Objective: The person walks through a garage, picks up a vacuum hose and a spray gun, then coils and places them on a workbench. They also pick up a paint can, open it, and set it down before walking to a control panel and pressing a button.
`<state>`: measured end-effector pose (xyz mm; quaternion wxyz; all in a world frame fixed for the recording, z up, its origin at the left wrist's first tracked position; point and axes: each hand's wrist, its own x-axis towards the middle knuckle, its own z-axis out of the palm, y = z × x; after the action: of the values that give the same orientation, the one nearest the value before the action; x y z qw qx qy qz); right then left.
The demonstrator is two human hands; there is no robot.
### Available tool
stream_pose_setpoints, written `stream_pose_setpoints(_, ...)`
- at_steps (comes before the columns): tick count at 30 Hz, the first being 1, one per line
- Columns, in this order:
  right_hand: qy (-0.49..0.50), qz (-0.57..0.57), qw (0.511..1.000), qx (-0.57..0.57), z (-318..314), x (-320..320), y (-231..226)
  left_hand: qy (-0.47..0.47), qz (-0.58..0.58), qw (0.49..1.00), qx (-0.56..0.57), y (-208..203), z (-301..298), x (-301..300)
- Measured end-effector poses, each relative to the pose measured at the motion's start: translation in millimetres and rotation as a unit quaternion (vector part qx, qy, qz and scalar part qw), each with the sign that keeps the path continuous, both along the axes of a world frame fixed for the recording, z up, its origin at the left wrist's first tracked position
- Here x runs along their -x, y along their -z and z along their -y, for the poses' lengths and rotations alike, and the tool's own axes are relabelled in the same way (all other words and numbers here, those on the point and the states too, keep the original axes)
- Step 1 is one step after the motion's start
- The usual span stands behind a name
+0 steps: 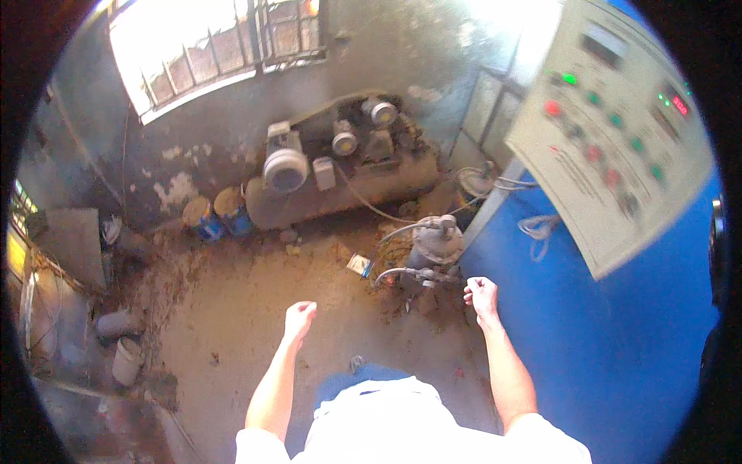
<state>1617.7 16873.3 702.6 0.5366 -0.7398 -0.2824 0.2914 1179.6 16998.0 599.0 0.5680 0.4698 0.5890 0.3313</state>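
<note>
My left hand (300, 319) is held out over the dusty brown floor (255, 278), its fingers curled closed with nothing showing in them. My right hand (481, 298) is raised beside the blue cabinet side (587, 340). Its fingers are also curled in, and I see no object in them. Just beyond the right hand stands a grey metal canister (437, 243) with a bolted lid and hoses. A gap seems to separate that hand from both the canister and the cabinet. On the floor between my hands and the far machine lies a small white box (359, 265).
A dusty air compressor (348, 189) with motors stands along the far wall. Two blue buckets (220, 216) sit beside it. At right hangs a control panel (610, 139) with lit buttons. A pale bucket (127, 361) is at left. A barred window (209, 54) is above.
</note>
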Motion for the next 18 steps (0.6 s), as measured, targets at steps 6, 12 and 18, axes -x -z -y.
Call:
stream_pose_setpoints(6, -0.07, 0.017, 0.996, 0.042, -105, 5, 17, 0.022, -0.036, 0.998, -0.043, 28, -225, -30)
stream_pose_setpoints(12, 0.17, 0.077, 0.976, 0.109, -162, -20, 1, 0.094, -0.071, 0.99, 0.075, 84, -530, -125)
stream_pose_setpoints(18, 0.312, 0.102, 0.909, 0.257, -246, -7, -37, 0.069, -0.142, 0.986, -0.052, 195, -743, -213)
